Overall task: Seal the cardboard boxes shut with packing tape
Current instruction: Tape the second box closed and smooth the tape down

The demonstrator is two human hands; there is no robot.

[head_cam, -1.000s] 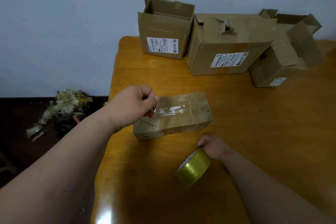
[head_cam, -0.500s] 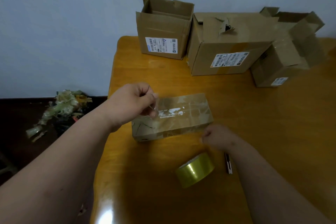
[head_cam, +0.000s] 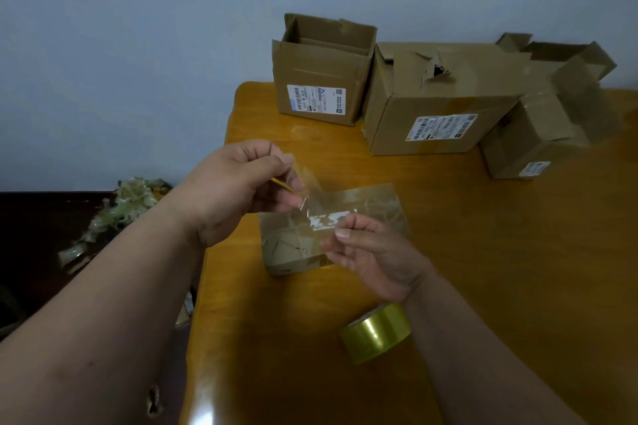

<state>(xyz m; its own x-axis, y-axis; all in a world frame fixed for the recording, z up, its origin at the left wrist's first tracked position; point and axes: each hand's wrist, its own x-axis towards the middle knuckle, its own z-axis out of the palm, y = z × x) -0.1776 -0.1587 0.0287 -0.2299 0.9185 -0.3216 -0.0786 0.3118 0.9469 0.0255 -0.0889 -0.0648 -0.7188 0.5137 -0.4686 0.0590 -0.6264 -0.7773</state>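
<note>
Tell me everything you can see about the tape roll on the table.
The tape roll is a wide ring of glossy yellow-gold packing tape, resting tilted on the wooden table at the near side, with its open core facing up and left. It sits just under the right wrist; whether they touch cannot be told. Neither hand holds it. It lies apart from the small taped box beyond it.

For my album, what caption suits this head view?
Both hands, left and right, stretch clear tape strip above small box.
</note>
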